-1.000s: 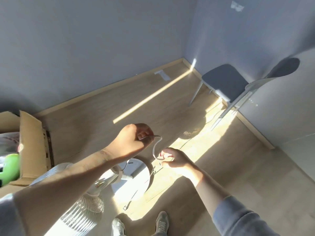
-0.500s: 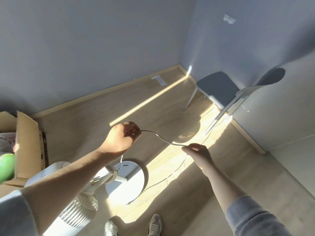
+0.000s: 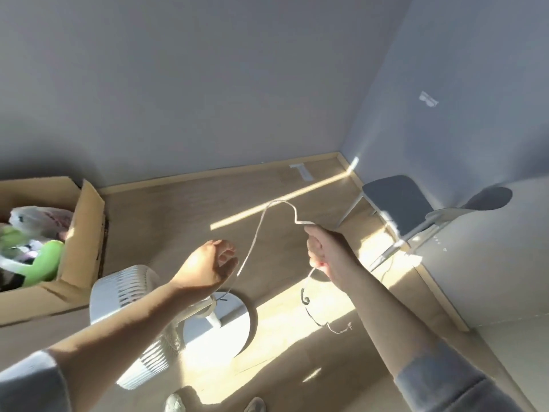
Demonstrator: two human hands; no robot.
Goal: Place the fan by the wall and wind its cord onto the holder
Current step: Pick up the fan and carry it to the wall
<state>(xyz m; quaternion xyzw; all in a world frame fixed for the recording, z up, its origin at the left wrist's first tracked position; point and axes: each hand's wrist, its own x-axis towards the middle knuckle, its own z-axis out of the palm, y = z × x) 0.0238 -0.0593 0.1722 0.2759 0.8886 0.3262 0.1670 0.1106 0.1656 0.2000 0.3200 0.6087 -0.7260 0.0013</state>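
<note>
Catching sun over wood floor (image 3: 166,215), grey walls (image 3: 208,84): right hand (image 3: 329,251) gripping cord (image 3: 255,239), left hand (image 3: 208,263) spread.

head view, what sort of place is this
Likely a sparsely furnished room at home: grey painted walls meeting in a corner, a grey-seated chair with white legs, an open brown cardboard box of belongings.

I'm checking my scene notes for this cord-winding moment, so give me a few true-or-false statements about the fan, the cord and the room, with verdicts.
1. The right hand grips the white cord. True.
2. The fan touches the wall. False: it stands out on the floor, apart from the wall.
3. The cardboard box is closed. False: its flaps are open, with things inside.
4. A grey chair stands near the room's corner. True.
</note>
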